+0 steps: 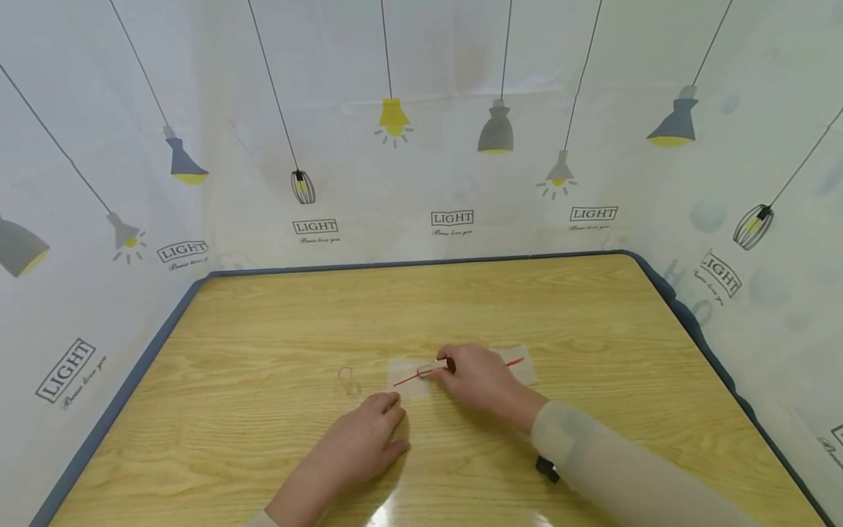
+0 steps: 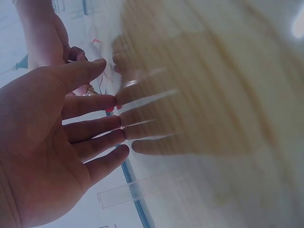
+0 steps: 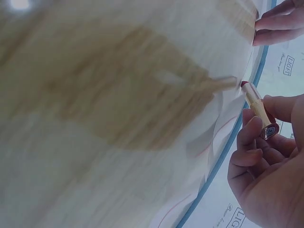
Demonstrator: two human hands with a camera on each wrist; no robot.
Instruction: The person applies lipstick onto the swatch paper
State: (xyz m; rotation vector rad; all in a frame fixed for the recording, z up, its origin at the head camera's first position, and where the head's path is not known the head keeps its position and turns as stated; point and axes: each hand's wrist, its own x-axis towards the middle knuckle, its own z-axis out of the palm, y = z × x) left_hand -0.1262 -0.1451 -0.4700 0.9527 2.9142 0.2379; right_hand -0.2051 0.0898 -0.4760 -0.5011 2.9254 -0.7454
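My right hand pinches a lipstick between thumb and fingers, its red tip slanting down to a strip of thin white paper. A red line runs along the strip, partly hidden behind this hand. Beside the strip's near left corner, my left hand rests on the table with its fingers extended; the left wrist view shows these fingers spread a little, fingertips at the tabletop and nothing in them. A clear cap stands just left of the paper.
The wood-grain table is glossy and has a dark blue edge. White sheets printed with hanging lamps rise behind it and on both sides. Beneath my right sleeve shows a small black device.
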